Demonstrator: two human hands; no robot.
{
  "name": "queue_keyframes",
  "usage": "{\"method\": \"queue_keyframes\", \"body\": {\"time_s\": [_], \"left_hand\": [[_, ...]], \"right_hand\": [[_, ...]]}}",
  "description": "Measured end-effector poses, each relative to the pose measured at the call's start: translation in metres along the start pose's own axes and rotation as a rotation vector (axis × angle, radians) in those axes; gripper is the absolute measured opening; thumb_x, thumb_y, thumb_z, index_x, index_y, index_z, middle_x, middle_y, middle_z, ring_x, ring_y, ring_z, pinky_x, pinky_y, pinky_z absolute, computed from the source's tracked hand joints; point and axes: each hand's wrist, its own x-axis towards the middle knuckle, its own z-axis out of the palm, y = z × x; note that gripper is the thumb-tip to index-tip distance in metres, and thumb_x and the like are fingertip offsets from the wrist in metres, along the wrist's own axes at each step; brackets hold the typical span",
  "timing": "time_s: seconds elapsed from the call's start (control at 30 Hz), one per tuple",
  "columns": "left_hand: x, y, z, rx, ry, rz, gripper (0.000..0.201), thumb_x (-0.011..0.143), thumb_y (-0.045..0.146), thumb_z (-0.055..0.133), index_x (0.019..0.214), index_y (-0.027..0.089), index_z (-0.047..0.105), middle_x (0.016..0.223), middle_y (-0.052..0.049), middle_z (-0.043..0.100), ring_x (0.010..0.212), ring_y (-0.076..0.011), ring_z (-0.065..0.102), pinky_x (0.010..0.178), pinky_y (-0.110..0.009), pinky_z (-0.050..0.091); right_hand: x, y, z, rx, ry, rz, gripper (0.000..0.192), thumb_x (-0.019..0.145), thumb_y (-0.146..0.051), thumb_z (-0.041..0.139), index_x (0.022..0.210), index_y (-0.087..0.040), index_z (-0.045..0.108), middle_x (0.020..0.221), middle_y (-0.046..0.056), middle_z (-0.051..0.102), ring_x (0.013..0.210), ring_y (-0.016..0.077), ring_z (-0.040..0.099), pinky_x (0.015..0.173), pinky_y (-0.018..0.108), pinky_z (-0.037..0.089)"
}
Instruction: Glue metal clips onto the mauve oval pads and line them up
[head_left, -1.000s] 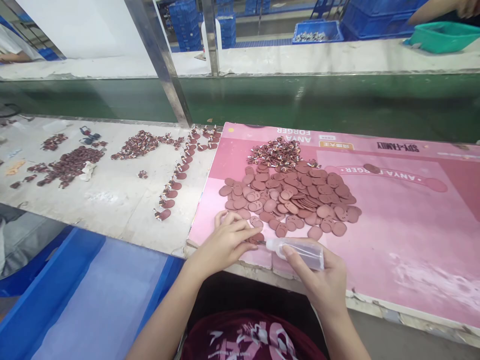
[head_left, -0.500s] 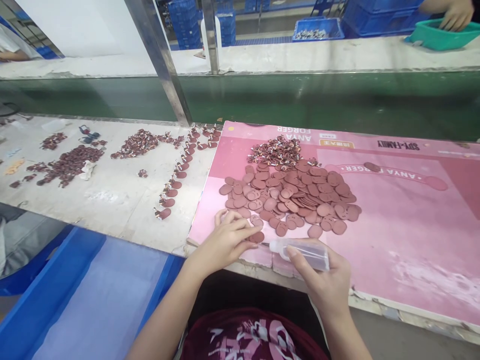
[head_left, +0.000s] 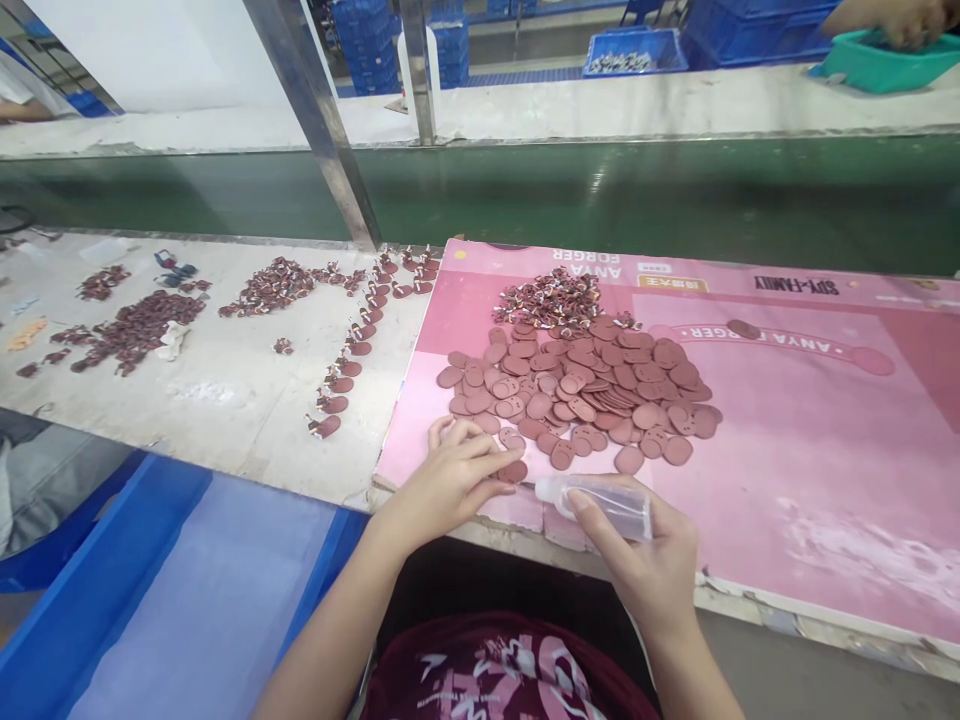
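Note:
Between the fingers and thumb of my left hand (head_left: 454, 480) is a brown oval disc (head_left: 513, 471), near the front edge of the pink board (head_left: 750, 520). My right hand (head_left: 652, 560) is wrapped round a clear squeeze bottle (head_left: 615, 507), lying nearly level. Its thin dark tip points left, close to the disc; whether they touch I cannot tell. Just beyond both hands spreads a heap of brown oval discs (head_left: 600, 385), some with small holes. Behind that heap lies a pile of small brown figure parts (head_left: 551, 300).
Left of the board, a slanting row of discs with small figures (head_left: 352, 368) stands on the white table (head_left: 255, 430). More piles of brown parts (head_left: 142, 325) lie farther left. A metal post (head_left: 322, 130) rises behind. Across the green belt (head_left: 600, 200), another person's hand reaches into a green basin (head_left: 885, 65).
The bottle in my right hand has shifted very slightly left. My left hand keeps its hold on the disc. Across the belt, the other person's hand has moved lower into the basin.

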Motion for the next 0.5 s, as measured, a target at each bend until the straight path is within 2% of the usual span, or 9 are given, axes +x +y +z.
{"method": "queue_keyframes", "body": {"time_s": [0.17,0.27,0.37,0.5], "left_hand": [[0.0,-0.001,0.0,-0.003,-0.005,-0.002,0.033,0.091,0.03,0.058,0.122,0.023,0.06,0.089,-0.003,0.064,0.095,-0.0207,0.044,0.099,-0.042,0.025],[-0.001,-0.002,0.001,0.009,-0.005,0.005,0.033,0.091,0.03,0.057,0.123,0.023,0.059,0.088,-0.003,0.062,0.094,-0.0206,0.044,0.099,-0.042,0.025],[-0.002,-0.003,0.004,0.057,0.011,0.028,0.036,0.093,0.029,0.054,0.128,0.021,0.055,0.092,-0.004,0.061,0.096,-0.0213,0.043,0.1,-0.044,0.024],[-0.004,-0.004,0.006,0.068,0.028,0.046,0.039,0.095,0.025,0.05,0.134,0.022,0.049,0.097,-0.005,0.062,0.097,-0.021,0.044,0.101,-0.045,0.023]], "right_hand": [[0.004,0.013,-0.005,0.025,0.04,-0.04,0.019,0.073,-0.036,0.071,0.069,-0.018,0.068,0.061,0.001,0.065,0.053,0.0149,0.059,0.05,0.024,0.046],[0.004,0.024,-0.007,0.11,0.209,-0.038,0.02,0.075,-0.036,0.07,0.076,-0.017,0.069,0.073,0.004,0.068,0.065,0.0183,0.064,0.058,0.028,0.05],[0.007,0.028,-0.013,0.209,0.404,-0.006,0.025,0.074,-0.036,0.072,0.087,-0.015,0.067,0.085,0.007,0.067,0.077,0.022,0.065,0.071,0.037,0.053],[0.017,0.025,-0.034,0.286,0.574,0.037,0.033,0.06,-0.037,0.08,0.08,-0.017,0.063,0.074,0.001,0.062,0.069,0.0206,0.063,0.075,0.045,0.054]]}}
